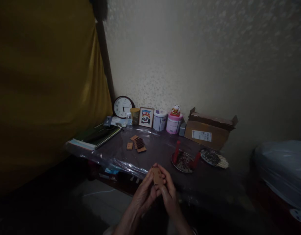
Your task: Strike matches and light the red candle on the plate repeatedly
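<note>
A small tan matchbox with reddish marks is held up in front of the table's near edge. My left hand grips it from the left, fingers closed round its side. From the right, my right hand is also closed on it, the thumb near its lower end. Fingers hide the box's edges, and I cannot see whether its tray is pushed out. Beyond my hands, several more matchboxes lie in a loose heap, some showing dark striking sides, with a single matchbox to the left.
Two red candles stand on a metal plate with dark debris. Beside it is a plate of burnt and pale matchsticks. Behind are a cardboard box, tubs, a framed panda picture and a clock. Books lie left.
</note>
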`<state>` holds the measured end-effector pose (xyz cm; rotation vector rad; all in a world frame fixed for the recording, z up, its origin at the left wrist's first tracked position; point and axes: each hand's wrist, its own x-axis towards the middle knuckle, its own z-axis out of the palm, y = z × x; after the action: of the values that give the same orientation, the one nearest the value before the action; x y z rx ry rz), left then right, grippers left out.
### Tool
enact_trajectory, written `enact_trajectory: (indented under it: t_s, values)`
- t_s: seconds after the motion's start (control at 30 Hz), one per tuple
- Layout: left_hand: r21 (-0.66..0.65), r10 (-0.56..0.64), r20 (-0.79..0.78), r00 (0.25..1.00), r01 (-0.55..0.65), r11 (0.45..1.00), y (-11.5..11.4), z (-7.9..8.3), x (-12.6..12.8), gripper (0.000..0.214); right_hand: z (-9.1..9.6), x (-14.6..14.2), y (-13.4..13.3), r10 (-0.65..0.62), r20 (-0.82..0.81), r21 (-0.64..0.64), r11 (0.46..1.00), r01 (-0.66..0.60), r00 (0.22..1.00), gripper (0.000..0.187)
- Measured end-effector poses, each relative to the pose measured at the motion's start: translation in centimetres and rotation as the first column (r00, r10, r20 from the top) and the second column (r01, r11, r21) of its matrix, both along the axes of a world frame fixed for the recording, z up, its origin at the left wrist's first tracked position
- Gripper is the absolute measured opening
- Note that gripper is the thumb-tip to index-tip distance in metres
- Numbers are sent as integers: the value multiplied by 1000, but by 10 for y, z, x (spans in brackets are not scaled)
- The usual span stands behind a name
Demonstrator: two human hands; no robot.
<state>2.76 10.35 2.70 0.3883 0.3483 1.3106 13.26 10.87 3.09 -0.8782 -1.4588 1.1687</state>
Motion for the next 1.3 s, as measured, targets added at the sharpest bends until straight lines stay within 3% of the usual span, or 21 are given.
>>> enact_trajectory:
  t_s: [0.1,0.27,0.4,0.5,0.73,0.87,1.0,1.13,1.3]
  values:
    - [3,-5,19,1000,5,1000,0,-2,-2,49,1,2,1,11,26,-5,1000,-11,1000,47]
    - [30,-17,25,1000,16,999,-3,-1,-8,40,16,25,10,244,11,-59,968,-243,970,53]
    - [31,-121,-68,990,123,992,-7,-1,-8,38,23,38,18,103,-4,-114,988,-102,995,24]
    - [18,-198,-136,971,202,979,-9,-3,-5,35,21,40,20,37,27,-143,989,-33,999,23]
    - [-28,-282,-163,945,281,959,-12,-7,-2,32,18,45,23,51,11,-235,971,-47,999,23]
    - [-41,-309,-143,940,307,951,-10,-10,-3,35,14,50,29,10,107,-159,987,7,994,21]
    - [-51,-309,-138,941,305,951,-9,-10,-5,36,12,52,32,-31,258,58,998,17,966,16]
    - [-59,-319,-148,936,313,948,-10,-7,-5,39,18,56,27,-8,411,267,957,-112,912,19]
    - [-101,-331,-150,931,319,942,-10,-6,-5,42,25,60,23,35,530,297,928,-224,847,21]
